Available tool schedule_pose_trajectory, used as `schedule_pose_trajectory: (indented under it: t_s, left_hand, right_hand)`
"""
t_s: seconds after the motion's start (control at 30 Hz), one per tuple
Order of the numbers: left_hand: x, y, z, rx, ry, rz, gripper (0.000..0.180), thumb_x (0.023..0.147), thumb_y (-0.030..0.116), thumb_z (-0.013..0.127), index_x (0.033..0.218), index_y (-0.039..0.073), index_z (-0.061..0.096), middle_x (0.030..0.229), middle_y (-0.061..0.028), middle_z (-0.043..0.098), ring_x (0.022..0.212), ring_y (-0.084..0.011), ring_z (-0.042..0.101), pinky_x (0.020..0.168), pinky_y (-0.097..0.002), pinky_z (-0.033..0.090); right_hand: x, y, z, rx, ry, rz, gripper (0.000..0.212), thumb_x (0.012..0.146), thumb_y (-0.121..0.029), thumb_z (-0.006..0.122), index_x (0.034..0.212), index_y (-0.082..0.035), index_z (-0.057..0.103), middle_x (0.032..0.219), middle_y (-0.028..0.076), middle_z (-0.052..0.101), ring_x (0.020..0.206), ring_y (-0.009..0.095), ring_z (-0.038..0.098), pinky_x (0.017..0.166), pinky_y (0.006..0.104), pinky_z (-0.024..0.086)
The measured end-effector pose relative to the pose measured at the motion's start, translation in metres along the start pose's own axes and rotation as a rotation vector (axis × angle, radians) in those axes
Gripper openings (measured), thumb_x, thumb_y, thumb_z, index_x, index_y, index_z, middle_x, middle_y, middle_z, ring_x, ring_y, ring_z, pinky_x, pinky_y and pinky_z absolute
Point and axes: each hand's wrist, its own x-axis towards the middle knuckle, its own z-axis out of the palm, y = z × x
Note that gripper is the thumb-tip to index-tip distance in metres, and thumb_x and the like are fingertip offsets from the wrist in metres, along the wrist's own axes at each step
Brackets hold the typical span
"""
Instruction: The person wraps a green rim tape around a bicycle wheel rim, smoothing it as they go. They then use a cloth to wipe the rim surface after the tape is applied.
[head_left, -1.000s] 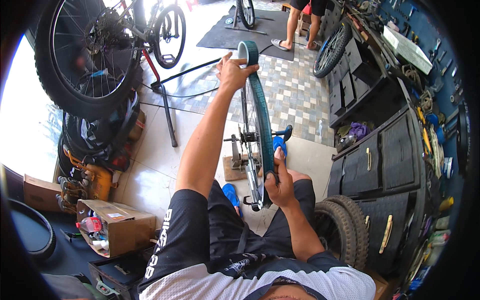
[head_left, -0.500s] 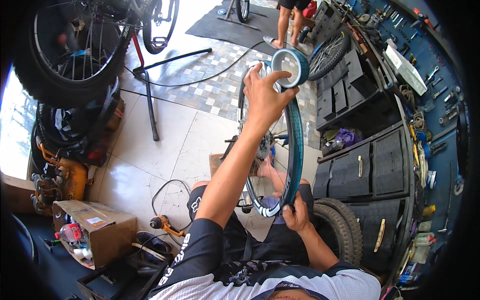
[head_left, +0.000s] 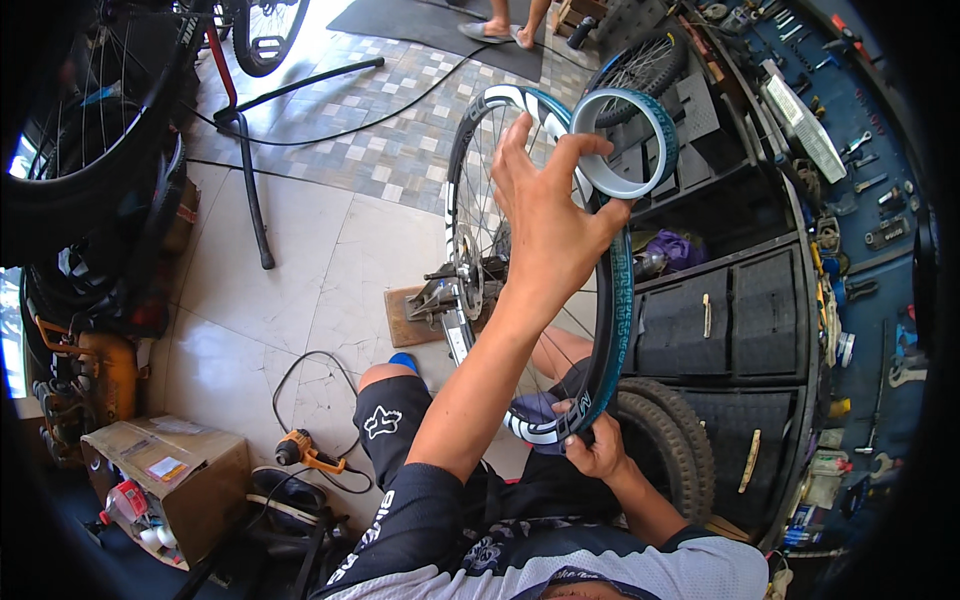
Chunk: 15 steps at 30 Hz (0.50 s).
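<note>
Upright before me stands a bicycle wheel [head_left: 606,325], its black rim marked in white, with spokes and a disc rotor [head_left: 468,262] at the hub. Teal tape [head_left: 621,300] lies along the rim's outer face on the right side. My left hand [head_left: 560,195] reaches across the wheel's upper part and pinches a roll of teal tape [head_left: 660,150] on a pale core between thumb and forefinger; its other fingers stick up beside the rim. Low on the wheel, my right hand [head_left: 598,448] is closed on the rim, thumb at the tape.
A metal stand on a wooden block [head_left: 405,318] is by the hub. An orange power tool [head_left: 305,452] with a cord and a cardboard box [head_left: 190,480] lie at left. Tyres [head_left: 665,440] and black drawers [head_left: 680,335] line the right. Another person's feet [head_left: 497,30] show at the far side.
The wheel appears larger, turned more side-on, with its hub farther left. My left hand and the tape roll have moved slightly right and down. My view has shifted; my right hand stays on the rim.
</note>
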Motion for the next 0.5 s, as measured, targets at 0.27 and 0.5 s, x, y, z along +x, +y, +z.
schedule_pose_trajectory:
  t_s: [0.27,0.5]
  left_hand:
    - [-0.008,0.007,-0.005,0.021,-0.039,0.013,0.052,0.069,0.015,0.086,0.119,0.017,0.073,0.155,-0.0314,0.04,0.155,-0.049,0.027,0.123,-0.0591,0.026]
    - [-0.015,0.011,-0.008,0.008,-0.042,0.014,0.05,0.069,0.012,0.082,0.118,0.017,0.073,0.157,-0.0322,0.037,0.156,-0.0495,0.024,0.122,-0.0598,0.026]
  right_hand:
    - [-0.005,0.006,0.001,-0.053,-0.026,-0.032,0.045,0.098,-0.027,0.068,0.127,0.008,0.064,0.115,0.023,0.075,0.102,0.035,0.076,0.092,0.0424,0.06]
    - [-0.01,0.01,0.005,-0.002,-0.026,0.021,0.039,0.092,-0.014,0.072,0.127,0.003,0.067,0.117,0.021,0.075,0.102,0.036,0.076,0.093,0.0407,0.06]
